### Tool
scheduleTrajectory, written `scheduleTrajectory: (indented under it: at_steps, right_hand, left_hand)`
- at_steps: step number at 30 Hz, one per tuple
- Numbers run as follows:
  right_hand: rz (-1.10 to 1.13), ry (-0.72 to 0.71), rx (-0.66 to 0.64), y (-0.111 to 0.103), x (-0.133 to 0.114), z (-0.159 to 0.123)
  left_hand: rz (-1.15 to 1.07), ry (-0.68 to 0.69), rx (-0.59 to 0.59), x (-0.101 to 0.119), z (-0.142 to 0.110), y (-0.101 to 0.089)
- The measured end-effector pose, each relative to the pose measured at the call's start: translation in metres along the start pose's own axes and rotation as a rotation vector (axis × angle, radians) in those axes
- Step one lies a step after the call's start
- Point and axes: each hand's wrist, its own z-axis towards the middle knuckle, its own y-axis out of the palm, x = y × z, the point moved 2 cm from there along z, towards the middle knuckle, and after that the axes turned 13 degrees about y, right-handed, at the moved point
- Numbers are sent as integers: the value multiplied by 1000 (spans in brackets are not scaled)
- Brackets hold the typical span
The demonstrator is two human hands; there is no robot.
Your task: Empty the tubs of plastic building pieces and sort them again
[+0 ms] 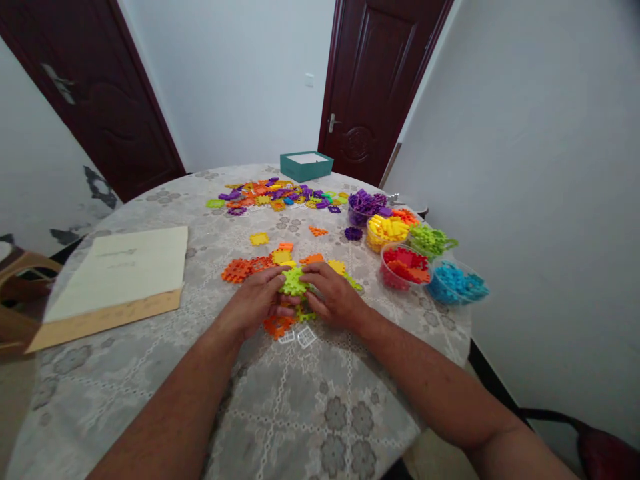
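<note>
A lime-green interlocking plastic piece [294,283] with notched edges is held between my two hands, a little above the table. My left hand [257,299] grips its left side with the fingers curled. On the opposite edge, my right hand [334,293] pinches it with thumb and fingers. Beneath and around them lie orange pieces [236,271], a yellow piece [281,257] and more lime-green pieces [306,312]. Closer to me are an orange piece [278,326] and small white window-like pieces [307,337]. Part of the held piece is hidden by my fingers.
To the right stand clear bowls of sorted pieces: purple [367,205], yellow [387,230], green [431,240], red [405,267] and blue [457,283]. A mixed heap [280,193] lies farther back, before a teal box [307,167]. An open paper folder [120,270] rests at left.
</note>
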Motion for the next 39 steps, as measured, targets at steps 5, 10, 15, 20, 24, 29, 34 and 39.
scheduleTrajectory:
  at_steps: [5, 10, 15, 20, 24, 29, 34, 39]
  right_hand:
    - [-14, -25, -40, 3, -3, 0]
    - [-16, -62, -89, 7, -2, 0]
    - [-55, 2, 21, 2, -3, 2]
    - [-201, 170, 52, -6, 8, 5]
    - [-355, 295, -146, -4, 21, 4]
    - [-440, 345, -319, -3, 28, 5]
    - [-485, 474, -312, -14, 32, 5]
    - [-447, 539, -214, -22, 37, 5]
  left_hand:
    - [8, -6, -15, 1, 0, 0]
    - [95, 11, -92, 5, -1, 5]
    - [104, 60, 36, 7, 2, 3]
    - [75, 126, 222, 9, 12, -11]
    - [-23, 166, 293, 11, 17, -20]
    - [-99, 163, 284, 10, 19, -25]
    - [-124, 165, 301, 11, 17, -23]
    - [-134, 193, 308, 13, 14, -21]
